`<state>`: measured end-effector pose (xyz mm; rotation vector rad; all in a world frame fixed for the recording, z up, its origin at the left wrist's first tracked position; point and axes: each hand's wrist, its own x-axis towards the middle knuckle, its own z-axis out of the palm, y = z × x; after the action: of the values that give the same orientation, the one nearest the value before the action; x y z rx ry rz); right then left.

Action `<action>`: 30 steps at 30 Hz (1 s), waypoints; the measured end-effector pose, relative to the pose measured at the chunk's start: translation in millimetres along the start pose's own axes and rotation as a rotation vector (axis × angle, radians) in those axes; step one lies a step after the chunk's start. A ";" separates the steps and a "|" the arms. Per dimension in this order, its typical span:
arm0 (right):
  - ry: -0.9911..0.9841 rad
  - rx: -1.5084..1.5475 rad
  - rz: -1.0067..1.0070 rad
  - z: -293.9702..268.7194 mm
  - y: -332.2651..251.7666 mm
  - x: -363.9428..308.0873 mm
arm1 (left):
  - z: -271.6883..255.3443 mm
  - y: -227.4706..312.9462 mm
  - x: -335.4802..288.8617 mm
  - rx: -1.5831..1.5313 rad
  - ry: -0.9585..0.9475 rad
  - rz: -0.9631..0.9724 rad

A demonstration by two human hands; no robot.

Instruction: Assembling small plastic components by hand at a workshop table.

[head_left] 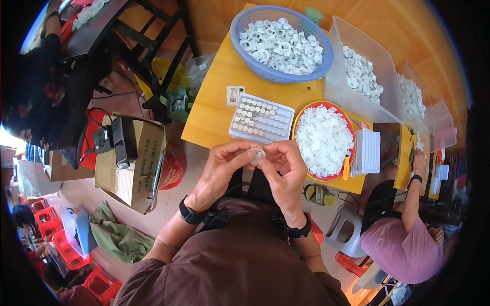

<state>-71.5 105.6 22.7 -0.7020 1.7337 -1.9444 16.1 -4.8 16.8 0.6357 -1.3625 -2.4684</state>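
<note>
Just off the near edge of the table, a small round whitish disc [257, 156] is pinched between my two hands. Thumb and index finger of my left hand [227, 159] close on its left side. My right hand [284, 167] grips it from the right, fingers curled. Beyond them lies a white tray [275, 133] with rows of round wells, several holding small pale round pieces. To its right, a red-rimmed yellow round tray [352, 133] is heaped with small white translucent pieces [324, 140].
A blue basket [280, 75] and a clear bin [352, 30], both full of white plastic parts, stand at the back. Stacked white trays [366, 153] and a yellow-handled tool [346, 167] are at right. A cardboard box [120, 173] is at left; a co-worker [403, 239] sits at right.
</note>
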 end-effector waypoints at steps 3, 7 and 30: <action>-0.030 0.037 0.080 -7.5 7.0 -0.4 | 3.2 -2.7 1.2 0.034 0.029 0.035; -0.056 0.119 0.251 -6.0 4.5 0.8 | 3.1 -3.5 0.8 0.208 0.045 0.148; 0.005 0.172 0.178 4.3 8.8 0.7 | 7.8 -6.2 3.3 0.136 0.115 0.186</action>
<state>-69.4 100.8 14.4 -0.4661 1.5519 -1.9436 9.4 2.9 14.4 0.6381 -1.4814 -2.1754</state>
